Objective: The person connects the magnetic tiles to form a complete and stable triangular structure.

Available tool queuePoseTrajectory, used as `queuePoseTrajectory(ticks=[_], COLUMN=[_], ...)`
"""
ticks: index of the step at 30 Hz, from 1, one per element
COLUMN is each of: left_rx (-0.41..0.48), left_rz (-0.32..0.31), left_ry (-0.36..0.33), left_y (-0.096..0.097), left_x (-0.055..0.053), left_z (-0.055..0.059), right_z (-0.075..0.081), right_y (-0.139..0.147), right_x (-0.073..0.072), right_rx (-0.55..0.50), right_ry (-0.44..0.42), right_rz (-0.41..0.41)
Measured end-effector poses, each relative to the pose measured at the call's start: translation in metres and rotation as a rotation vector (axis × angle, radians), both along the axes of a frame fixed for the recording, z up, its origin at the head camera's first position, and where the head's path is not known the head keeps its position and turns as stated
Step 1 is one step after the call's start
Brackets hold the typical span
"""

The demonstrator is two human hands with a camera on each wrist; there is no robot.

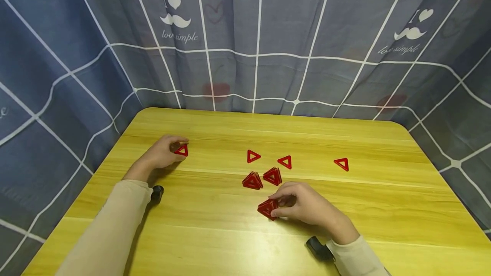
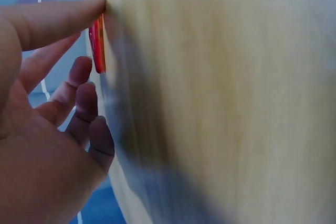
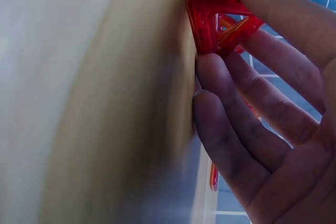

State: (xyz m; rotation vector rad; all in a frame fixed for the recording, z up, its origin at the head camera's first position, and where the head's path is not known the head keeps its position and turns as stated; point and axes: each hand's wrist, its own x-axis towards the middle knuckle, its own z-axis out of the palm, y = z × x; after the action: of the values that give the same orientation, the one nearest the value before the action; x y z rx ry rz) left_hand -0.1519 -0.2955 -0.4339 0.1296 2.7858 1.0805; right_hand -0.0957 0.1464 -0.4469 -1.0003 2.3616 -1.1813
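- the left hand [image 1: 163, 153] has thumb and fingertips closed on the edges of one red triangle [image 2: 97, 45] at the left of the worktop [image 1: 199, 220]; its other fingers curl loosely, apart from the piece.
- the right hand [image 1: 307, 208] pinches a red cluster [image 1: 266, 209] nearer the front, thumb opposite fingertips, the gap only as wide as the cluster.
- the triangles look light, stiff and slick, probably plastic; outer edges seem the best hold, and a careless squeeze could shift a cluster.
- just beyond the right hand sit two more clusters [image 1: 252, 180] [image 1: 272, 176]; how their pieces join cannot be told.
- farther back, three loose triangles [image 1: 249, 156] [image 1: 289, 162] [image 1: 347, 164] lie flat.
- a checked curtain [image 1: 234, 16] hangs behind.
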Motion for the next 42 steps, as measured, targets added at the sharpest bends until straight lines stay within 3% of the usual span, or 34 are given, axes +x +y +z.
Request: queuePoseTrajectory(ticks=[10, 15, 22, 30, 36, 42], left_rx=[-0.006, -0.017, -0.033, -0.031, 0.002, 0.043], left_rz=[-0.001, 0.008, -0.026, 0.029, -0.024, -0.100], left_ry=[-0.062, -0.066, -0.056, -0.053, -0.068, -0.060], left_y=[-0.009, -0.010, -0.009, -0.010, 0.007, 0.044], left_x=[-0.004, -0.003, -0.004, -0.003, 0.002, 0.014], left_z=[-0.003, -0.002, -0.001, -0.002, 0.005, 0.018], right_z=[-0.002, -0.002, -0.003, -0.004, -0.003, -0.003], right_y=[0.006, 0.006, 0.007, 0.007, 0.007, 0.007], right_x=[-0.003, -0.004, -0.005, -0.005, -0.005, -0.004], right_rx=[-0.022, -0.028, -0.052, -0.052, -0.038, -0.042], right_ry=[-0.039, -0.032, -0.029, -0.037, -0.045, -0.044], right_rz=[0.002, 0.009, 0.025, 0.024, 0.015, 0.013])
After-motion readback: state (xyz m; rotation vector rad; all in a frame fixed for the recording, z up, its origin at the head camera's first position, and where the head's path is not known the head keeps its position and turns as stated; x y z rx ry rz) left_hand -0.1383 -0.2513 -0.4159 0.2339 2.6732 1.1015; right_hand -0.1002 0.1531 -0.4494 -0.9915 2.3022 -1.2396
